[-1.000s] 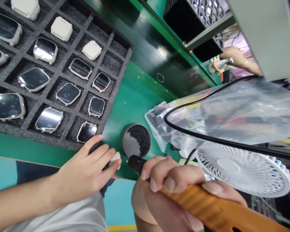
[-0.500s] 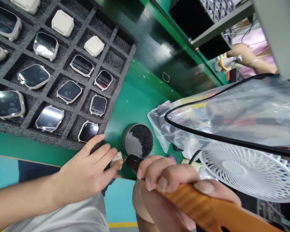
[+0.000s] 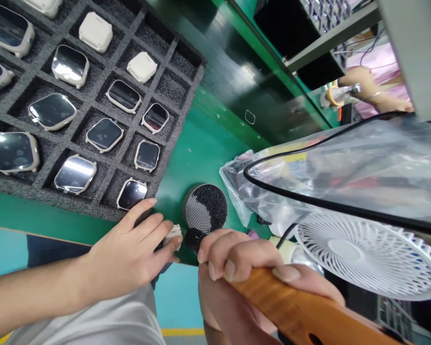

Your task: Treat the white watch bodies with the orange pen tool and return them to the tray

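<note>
My left hand is closed around a small cream-white watch case, held at the near edge of the green bench; the fingers cover most of it. My right hand grips an orange electric screwdriver with a black nose. Its nose points left at the watch case, and I cannot tell whether the bit touches it. Just beyond the nose stands a round dish partly filled with tiny dark pieces, perhaps screws. A dark grey foam tray holds several watches, most with their screens up, beside my left fingertips.
On the right, a white fan lies beneath a clear plastic bag and a looping black cable. A thin rounded frame rests on the dark strip behind the bench. Another person's arm shows at upper right.
My right hand and the screwdriver have shifted slightly left, bringing the nose a little nearer the watch case. My left hand keeps its hold in nearly the same place.
</note>
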`<state>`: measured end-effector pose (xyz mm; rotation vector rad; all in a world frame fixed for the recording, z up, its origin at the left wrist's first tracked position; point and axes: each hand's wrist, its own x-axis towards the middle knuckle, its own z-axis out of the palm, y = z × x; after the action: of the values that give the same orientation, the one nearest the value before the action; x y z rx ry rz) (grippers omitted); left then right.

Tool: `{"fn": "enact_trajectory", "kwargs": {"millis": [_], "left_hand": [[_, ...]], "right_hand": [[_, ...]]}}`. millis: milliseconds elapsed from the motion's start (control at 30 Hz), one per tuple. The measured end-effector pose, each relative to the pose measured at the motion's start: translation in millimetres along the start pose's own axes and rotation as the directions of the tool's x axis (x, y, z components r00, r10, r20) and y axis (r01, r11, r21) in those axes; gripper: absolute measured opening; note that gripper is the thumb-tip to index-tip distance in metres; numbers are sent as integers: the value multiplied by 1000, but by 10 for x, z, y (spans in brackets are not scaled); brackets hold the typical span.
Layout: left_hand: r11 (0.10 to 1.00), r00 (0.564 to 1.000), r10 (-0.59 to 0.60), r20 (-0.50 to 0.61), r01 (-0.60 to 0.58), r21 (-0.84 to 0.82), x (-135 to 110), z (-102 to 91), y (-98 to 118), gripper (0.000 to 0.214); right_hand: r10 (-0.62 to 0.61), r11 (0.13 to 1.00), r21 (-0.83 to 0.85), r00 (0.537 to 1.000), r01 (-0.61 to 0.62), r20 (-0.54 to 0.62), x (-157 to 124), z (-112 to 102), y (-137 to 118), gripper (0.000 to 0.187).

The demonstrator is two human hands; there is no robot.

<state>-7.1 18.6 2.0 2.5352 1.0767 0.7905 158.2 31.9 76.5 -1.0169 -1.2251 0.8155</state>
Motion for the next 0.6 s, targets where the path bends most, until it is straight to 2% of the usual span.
{"fn": "enact_trajectory", "kwargs": {"millis": [67,167,300,333,467,533,600], "left_hand": [[1000,1000,-4,0,4,-1,-1,2,-1,29],[1000,1000,-2,-13,2,0,-2,0,-5,32],[1000,1000,0,-23,1,22,11,-22,-12,30],[1000,1000,-2,-17,2,23,16,-33,-15,31],[998,997,58,50,-57,-6,21,-82,-32,32],[996,993,93,73,-93,-13,17,-85,-36,36],[998,996,69,49,-70,9,15,-68,-31,33]], "right_hand": [[43,999,34,999,-43,13,3,13,-21,25],[105,992,69,994,-107,32,40,-27,-48,40],[69,988,130,995,-78,73,131,-117,-58,59],[49,990,129,997,-55,54,154,-134,-57,63],[44,995,91,995,-36,-91,213,-162,-2,55],[52,994,104,993,-40,-109,223,-163,53,52],[48,993,112,992,-36,-114,226,-164,99,54]]}}
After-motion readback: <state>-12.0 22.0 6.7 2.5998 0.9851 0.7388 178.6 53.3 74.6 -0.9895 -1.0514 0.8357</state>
